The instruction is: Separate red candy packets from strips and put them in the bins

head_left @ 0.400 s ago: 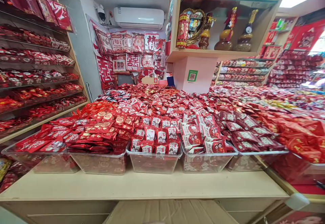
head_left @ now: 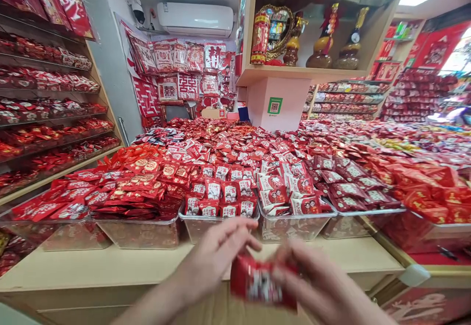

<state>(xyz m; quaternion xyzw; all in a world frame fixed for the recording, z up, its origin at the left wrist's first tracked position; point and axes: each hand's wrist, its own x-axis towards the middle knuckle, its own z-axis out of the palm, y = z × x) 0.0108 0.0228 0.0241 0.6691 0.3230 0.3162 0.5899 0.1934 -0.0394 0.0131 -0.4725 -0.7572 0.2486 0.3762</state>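
My right hand [head_left: 312, 271] pinches a small red candy packet [head_left: 261, 285] with a white printed patch, in front of the counter edge at the lower middle. Both hands and the packet are blurred by motion. Just left of and above the packet is my left hand [head_left: 222, 246], its fingers stretched out and holding nothing; whether it touches the packet I cannot tell. Behind the hands stands a clear plastic bin [head_left: 191, 224] filled with white-and-red packets [head_left: 230, 192]. To its right, another clear bin [head_left: 294, 227] is heaped with cream-and-red packets [head_left: 305, 185].
More clear bins of red packets [head_left: 140, 192] and dark red packets [head_left: 346, 187] line the beige counter [head_left: 110, 271]. A display cabinet [head_left: 305, 72] with bottles overhangs at the upper right. Stocked shelves [head_left: 55, 89] rise on the left.
Both hands have come into view from below, the right one with a red candy packet. The view has shifted slightly to the right.
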